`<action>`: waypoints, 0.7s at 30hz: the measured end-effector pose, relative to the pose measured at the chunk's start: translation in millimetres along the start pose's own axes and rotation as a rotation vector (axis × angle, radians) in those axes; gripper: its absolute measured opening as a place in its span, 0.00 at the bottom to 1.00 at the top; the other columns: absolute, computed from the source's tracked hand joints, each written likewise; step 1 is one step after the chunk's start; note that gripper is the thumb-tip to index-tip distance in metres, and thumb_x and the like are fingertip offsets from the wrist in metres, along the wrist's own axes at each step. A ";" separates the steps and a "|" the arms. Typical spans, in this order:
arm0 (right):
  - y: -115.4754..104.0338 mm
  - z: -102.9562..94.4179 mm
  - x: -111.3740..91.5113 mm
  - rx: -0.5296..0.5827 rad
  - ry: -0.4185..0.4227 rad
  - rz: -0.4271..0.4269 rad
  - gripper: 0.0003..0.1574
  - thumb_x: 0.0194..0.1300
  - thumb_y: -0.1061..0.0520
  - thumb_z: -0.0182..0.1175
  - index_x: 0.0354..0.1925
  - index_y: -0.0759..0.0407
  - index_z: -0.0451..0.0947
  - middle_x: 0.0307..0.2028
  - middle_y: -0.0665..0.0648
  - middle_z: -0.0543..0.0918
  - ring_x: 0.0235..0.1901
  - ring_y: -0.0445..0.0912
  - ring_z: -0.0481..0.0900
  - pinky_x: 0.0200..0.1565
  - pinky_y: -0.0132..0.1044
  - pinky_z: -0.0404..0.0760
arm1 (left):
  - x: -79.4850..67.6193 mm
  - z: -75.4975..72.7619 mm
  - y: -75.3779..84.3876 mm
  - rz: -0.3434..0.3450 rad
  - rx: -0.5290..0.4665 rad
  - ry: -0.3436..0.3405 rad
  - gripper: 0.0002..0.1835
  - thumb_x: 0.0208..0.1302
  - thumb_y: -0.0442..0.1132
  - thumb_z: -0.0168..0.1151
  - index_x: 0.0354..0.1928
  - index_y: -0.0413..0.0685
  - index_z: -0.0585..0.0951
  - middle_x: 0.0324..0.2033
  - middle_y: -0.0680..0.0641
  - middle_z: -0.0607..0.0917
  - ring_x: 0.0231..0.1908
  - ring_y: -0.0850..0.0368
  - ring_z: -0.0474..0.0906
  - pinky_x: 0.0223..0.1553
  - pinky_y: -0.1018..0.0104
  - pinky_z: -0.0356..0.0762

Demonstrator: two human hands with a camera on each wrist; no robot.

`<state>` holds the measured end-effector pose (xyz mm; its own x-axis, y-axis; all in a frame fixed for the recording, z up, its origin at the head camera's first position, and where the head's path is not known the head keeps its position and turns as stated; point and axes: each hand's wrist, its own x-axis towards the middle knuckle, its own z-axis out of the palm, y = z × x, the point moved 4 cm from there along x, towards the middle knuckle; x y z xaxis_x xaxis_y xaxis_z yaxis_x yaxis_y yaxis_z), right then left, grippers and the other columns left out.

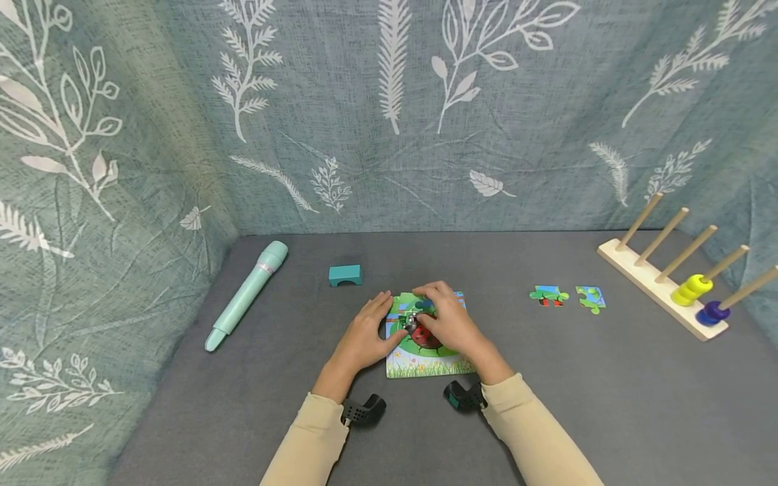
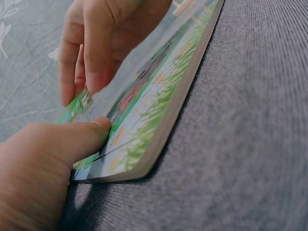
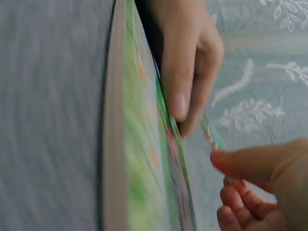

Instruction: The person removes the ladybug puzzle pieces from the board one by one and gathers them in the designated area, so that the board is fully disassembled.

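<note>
A jigsaw board with a red ladybug, grass and flowers lies flat on the dark table. My left hand rests along its left edge, fingers fairly straight, with the thumb pressing on the picture. Over the upper part of the board is my right hand. Between thumb and fingers it pinches a small green puzzle piece, also in the right wrist view, raised at a tilt above the board. The right hand partly covers the board's right side in the head view.
Two loose puzzle pieces lie to the right. Beyond them stands a wooden peg rack with yellow rings and blue rings. A teal arch block and a mint microphone-shaped toy are at the left. Patterned cloth hangs behind.
</note>
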<state>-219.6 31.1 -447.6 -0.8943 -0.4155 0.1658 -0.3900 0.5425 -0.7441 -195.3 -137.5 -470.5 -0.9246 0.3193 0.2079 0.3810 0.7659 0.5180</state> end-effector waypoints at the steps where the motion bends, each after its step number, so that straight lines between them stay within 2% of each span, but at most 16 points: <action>1: 0.4 -3.1 -0.1 0.000 -0.002 0.002 0.25 0.64 0.61 0.61 0.59 0.61 0.73 0.55 0.61 0.71 0.53 0.55 0.72 0.51 0.50 0.78 | 0.0 0.2 0.0 -0.003 0.000 -0.004 0.38 0.60 0.50 0.64 0.67 0.34 0.66 0.67 0.38 0.66 0.69 0.42 0.58 0.70 0.47 0.58; 9: 6.1 -35.1 -1.4 -0.007 0.038 0.010 0.26 0.61 0.63 0.63 0.59 0.63 0.73 0.54 0.62 0.72 0.52 0.57 0.74 0.52 0.52 0.79 | 1.0 -1.2 0.5 -0.028 -0.012 -0.021 0.38 0.61 0.50 0.64 0.67 0.35 0.65 0.68 0.38 0.65 0.70 0.42 0.57 0.71 0.48 0.56; 21: 39.9 -80.7 -14.8 -0.036 0.063 0.100 0.26 0.63 0.64 0.60 0.60 0.64 0.72 0.59 0.65 0.70 0.58 0.61 0.70 0.56 0.59 0.73 | 0.3 0.5 1.6 -0.025 -0.007 -0.019 0.38 0.60 0.50 0.64 0.67 0.36 0.66 0.68 0.39 0.64 0.70 0.43 0.57 0.72 0.48 0.56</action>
<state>-239.6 117.8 -427.6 -0.9407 -0.3122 0.1328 -0.3048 0.6055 -0.7352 -195.0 -135.9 -470.1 -0.9334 0.3108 0.1792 0.3578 0.7697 0.5287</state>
